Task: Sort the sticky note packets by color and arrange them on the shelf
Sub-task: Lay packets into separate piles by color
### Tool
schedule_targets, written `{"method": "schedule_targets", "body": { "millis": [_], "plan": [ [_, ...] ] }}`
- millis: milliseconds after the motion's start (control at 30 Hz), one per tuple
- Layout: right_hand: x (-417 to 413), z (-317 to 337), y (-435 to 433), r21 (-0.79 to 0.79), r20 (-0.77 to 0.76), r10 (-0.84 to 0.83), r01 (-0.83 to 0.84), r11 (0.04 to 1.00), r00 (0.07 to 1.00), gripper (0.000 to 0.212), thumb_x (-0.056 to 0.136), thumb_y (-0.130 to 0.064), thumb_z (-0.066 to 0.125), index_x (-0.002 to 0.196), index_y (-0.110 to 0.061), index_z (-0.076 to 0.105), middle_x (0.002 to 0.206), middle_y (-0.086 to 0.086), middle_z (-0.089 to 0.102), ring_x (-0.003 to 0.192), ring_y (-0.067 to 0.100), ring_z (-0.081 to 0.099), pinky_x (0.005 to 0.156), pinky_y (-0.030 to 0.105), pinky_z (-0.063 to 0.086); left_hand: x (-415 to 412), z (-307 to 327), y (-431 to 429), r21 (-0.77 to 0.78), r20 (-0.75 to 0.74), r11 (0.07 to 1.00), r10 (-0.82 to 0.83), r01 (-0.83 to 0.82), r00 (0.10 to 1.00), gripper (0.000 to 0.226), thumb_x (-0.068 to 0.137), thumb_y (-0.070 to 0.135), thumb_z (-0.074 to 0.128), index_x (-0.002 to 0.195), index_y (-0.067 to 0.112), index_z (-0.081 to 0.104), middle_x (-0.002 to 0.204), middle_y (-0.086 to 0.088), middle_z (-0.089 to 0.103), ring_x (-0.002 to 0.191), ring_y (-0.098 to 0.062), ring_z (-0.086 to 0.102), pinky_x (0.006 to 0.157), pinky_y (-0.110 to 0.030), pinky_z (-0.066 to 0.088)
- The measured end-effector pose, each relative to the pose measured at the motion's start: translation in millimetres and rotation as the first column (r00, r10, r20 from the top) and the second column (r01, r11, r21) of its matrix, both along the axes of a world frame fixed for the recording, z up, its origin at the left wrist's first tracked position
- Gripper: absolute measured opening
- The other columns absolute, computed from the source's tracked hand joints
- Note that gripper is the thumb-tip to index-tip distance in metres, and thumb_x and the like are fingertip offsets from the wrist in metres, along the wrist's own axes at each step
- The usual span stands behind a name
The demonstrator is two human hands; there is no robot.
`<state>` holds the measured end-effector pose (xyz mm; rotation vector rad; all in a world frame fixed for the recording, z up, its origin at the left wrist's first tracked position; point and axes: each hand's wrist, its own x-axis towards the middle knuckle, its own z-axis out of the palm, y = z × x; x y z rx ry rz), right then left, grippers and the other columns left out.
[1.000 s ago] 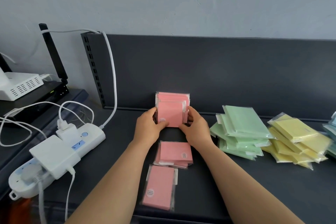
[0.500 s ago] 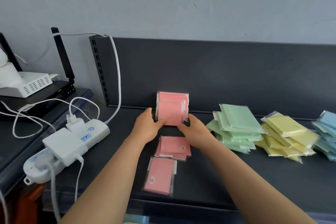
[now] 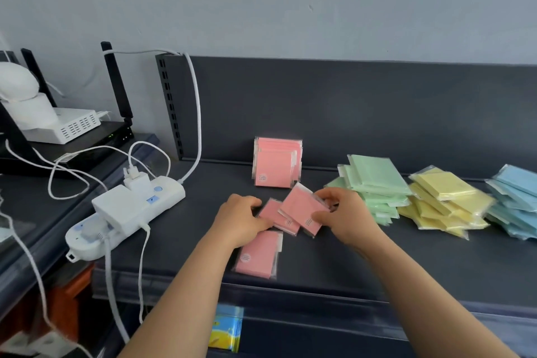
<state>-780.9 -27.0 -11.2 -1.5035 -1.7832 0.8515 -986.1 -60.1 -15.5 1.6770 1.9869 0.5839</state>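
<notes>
Several pink sticky note packets [image 3: 277, 163] stand upright against the dark shelf's back panel. In front of them my right hand [image 3: 338, 216] pinches a tilted pink packet [image 3: 302, 209] by its right edge. My left hand [image 3: 241, 216] grips the left side of another flat pink packet [image 3: 274, 216] that lies partly under the tilted one. A third pink packet [image 3: 258, 254] lies flat near the shelf's front edge, partly under my left wrist. Piles of green packets [image 3: 374, 180], yellow packets [image 3: 444, 200] and blue packets [image 3: 515, 200] lie to the right.
A white power strip [image 3: 125, 212] with plugs and white cables lies on the shelf's [image 3: 377, 264] left end. Left of it, a router with black antennas [image 3: 116, 81] and a white box [image 3: 66, 126] sit on a lower table. A yellow-blue packet [image 3: 226, 328] shows below the shelf.
Both hands have let go of the upright pink stack and come back toward me. They now hold the two flat pink packets, and the right hand has lifted and turned one.
</notes>
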Motion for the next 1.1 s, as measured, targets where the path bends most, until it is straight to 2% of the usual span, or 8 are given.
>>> {"method": "schedule_targets", "body": {
  "millis": [100, 233, 367, 533, 733, 867, 1000, 1100],
  "plan": [
    [0.8, -6.1, -4.8, 0.059, -0.005, -0.037, 0.037, 0.998, 0.999, 0.031, 0.081, -0.002, 0.064, 0.109, -0.015, 0.065, 0.102, 0.0, 0.065, 0.088, 0.016, 0.061, 0.066, 0.024, 0.049, 5.0, -0.8, -0.9, 0.018, -0.018, 1.0, 0.015, -0.015, 1.0, 0.052, 0.088, 0.041, 0.064, 0.136, 0.026, 0.053, 0.139, -0.003, 0.045, 0.123, -0.024, 0.049, 0.101, -0.038, 0.044],
    [2.7, -15.0, -6.0, -0.005, -0.029, -0.056, 0.056, 0.998, 0.998, 0.034, 0.084, -0.007, 0.064, 0.118, -0.012, 0.063, 0.113, 0.002, 0.065, 0.096, 0.017, 0.061, 0.075, 0.025, 0.048, 8.4, 1.4, -0.2, 0.035, 0.115, 0.999, 0.014, -0.018, 0.993, 0.03, 0.085, 0.025, 0.069, 0.114, 0.03, 0.069, 0.116, 0.006, 0.066, 0.104, -0.019, 0.061, 0.09, -0.041, 0.052],
    [6.4, -18.0, -8.6, -0.019, -0.099, -0.014, 0.012, 1.0, 0.995, 0.032, 0.085, -0.007, 0.065, 0.116, -0.017, 0.064, 0.113, -0.005, 0.065, 0.098, 0.01, 0.06, 0.073, 0.016, 0.043, 16.2, 5.0, -2.0, 0.074, 0.372, 0.997, -0.003, -0.026, 0.928, 0.035, 0.086, 0.007, 0.067, 0.117, 0.024, 0.063, 0.111, 0.006, 0.068, 0.097, -0.007, 0.063, 0.078, -0.021, 0.05],
    [7.8, -19.3, -14.9, 0.003, -0.208, 0.055, -0.055, 0.998, 0.977, 0.03, 0.086, -0.007, 0.066, 0.112, -0.021, 0.067, 0.106, -0.01, 0.068, 0.096, 0.005, 0.063, 0.083, 0.02, 0.051, 25.5, 9.4, -5.6, 0.079, 0.618, 0.995, 0.001, -0.064, 0.786, 0.029, 0.086, 0.03, 0.07, 0.115, 0.026, 0.062, 0.104, 0.008, 0.07, 0.094, -0.009, 0.066, 0.073, -0.023, 0.051],
    [-0.2, -18.7, -16.6, 0.037, -0.338, 0.1, -0.093, 0.995, 0.936, 0.054, 0.086, -0.006, 0.067, 0.131, -0.03, 0.048, 0.114, -0.01, 0.059, 0.102, 0.009, 0.061, 0.09, 0.022, 0.049, 22.7, 10.7, -10.0, 0.192, 0.587, 0.981, -0.125, 0.013, 0.8, 0.036, 0.092, 0.018, 0.064, 0.127, 0.021, 0.059, 0.108, 0.01, 0.071, 0.099, -0.005, 0.067, 0.087, -0.026, 0.054],
    [-3.2, -19.9, -15.1, 0.006, -0.358, 0.154, -0.163, 0.987, 0.921, 0.032, 0.086, -0.009, 0.067, 0.111, -0.029, 0.064, 0.1, -0.006, 0.07, 0.095, 0.016, 0.066, 0.09, 0.036, 0.054, 15.6, 14.0, -19.4, 0.193, 0.458, 0.977, -0.172, 0.091, 0.872, 0.033, 0.093, 0.023, 0.062, 0.126, 0.025, 0.059, 0.112, 0.014, 0.068, 0.104, -0.001, 0.063, 0.098, -0.029, 0.049],
    [2.1, -24.8, -9.4, -0.032, -0.351, 0.071, -0.088, 0.996, 0.934, 0.022, 0.088, -0.008, 0.064, 0.105, -0.022, 0.065, 0.095, 0.0, 0.072, 0.089, 0.02, 0.069, 0.086, 0.043, 0.056, -6.5, 11.2, -27.4, -0.029, 0.154, 0.991, -0.124, 0.13, 0.98, 0.067, 0.076, 0.04, 0.079, 0.136, 0.029, 0.049, 0.131, 0.01, 0.05, 0.12, -0.009, 0.05, 0.105, -0.032, 0.041],
    [5.7, -27.8, -6.9, -0.062, -0.38, 0.053, -0.082, 0.995, 0.923, 0.02, 0.089, -0.006, 0.062, 0.105, -0.019, 0.065, 0.095, 0.002, 0.072, 0.089, 0.02, 0.07, 0.086, 0.042, 0.056, -14.7, 10.0, -30.8, -0.174, -0.033, 0.97, -0.176, 0.168, 0.984, 0.054, 0.074, 0.043, 0.079, 0.122, 0.036, 0.057, 0.128, 0.009, 0.039, 0.122, -0.013, 0.043, 0.106, -0.038, 0.039]
  ]
}}
